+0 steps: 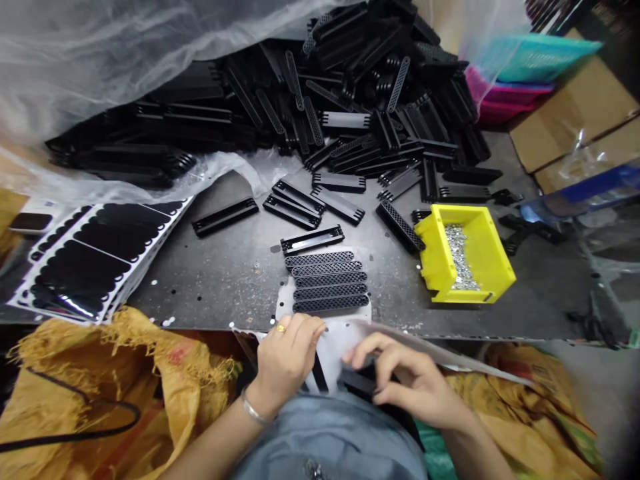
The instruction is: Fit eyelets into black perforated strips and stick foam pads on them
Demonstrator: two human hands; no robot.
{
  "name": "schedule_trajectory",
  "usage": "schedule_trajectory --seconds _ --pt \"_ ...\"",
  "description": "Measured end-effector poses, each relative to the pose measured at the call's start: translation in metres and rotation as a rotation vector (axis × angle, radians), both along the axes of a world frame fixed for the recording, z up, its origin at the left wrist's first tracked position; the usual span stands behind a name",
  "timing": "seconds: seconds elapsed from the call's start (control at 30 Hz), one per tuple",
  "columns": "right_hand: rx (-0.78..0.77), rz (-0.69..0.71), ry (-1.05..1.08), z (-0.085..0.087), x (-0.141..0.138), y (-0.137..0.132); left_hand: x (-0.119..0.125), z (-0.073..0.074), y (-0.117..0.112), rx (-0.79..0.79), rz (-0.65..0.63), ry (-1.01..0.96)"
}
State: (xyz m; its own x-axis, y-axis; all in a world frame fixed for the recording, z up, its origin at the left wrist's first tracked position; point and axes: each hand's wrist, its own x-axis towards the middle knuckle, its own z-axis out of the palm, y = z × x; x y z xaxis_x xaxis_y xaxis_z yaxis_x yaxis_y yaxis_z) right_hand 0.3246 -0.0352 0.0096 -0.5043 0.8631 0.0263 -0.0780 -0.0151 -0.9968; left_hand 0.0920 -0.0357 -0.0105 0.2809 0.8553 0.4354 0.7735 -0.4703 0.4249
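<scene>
My left hand (286,359), with a gold ring and a bangle, is closed on the edge of a white backing sheet (334,347) at the table's near edge. My right hand (410,383) pinches a black strip (359,381) over my lap beside that sheet. Just beyond my fingers, several black mesh strips (329,283) lie side by side on the sheet. A single black plastic frame (312,240) lies behind them.
A big heap of black plastic parts (360,93) covers the back of the grey table (225,267). A yellow bin (493,257) of screws stands right. Sheets of black stickers (95,257) lie left. Cardboard boxes (575,120), coloured baskets (530,60) and yellow sacking (100,380) surround.
</scene>
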Motion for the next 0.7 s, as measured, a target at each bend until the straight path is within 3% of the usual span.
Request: schedule_trajectory --seconds 0.07,0.13,0.23,0.3,0.4,0.5,0.7 --pt "-0.131 -0.145 0.087 0.003 0.007 0.006 -0.003 -0.013 0.0 0.084 -0.009 0.01" --pt "-0.042 -0.292 -0.06 0.003 0.001 0.015 -0.007 -0.018 0.002 0.074 0.01 -0.052" --pt "0.4 -0.25 -0.441 -0.002 -0.028 0.035 -0.024 -0.011 0.009 -0.082 0.195 -0.175" --pt "0.713 -0.181 -0.572 -0.007 -0.049 0.047 -0.039 -0.004 0.016 -0.232 0.29 -0.219" --pt "0.976 -0.097 -0.635 -0.013 -0.068 0.06 -0.056 0.002 0.023 -0.439 0.271 -0.268" --pt "1.009 -0.044 -0.65 -0.015 -0.071 0.067 -0.058 -0.001 0.025 -0.534 0.243 -0.339" --pt "1.015 -0.006 -0.636 -0.015 -0.069 0.071 -0.051 -0.004 0.028 -0.575 0.245 -0.417"
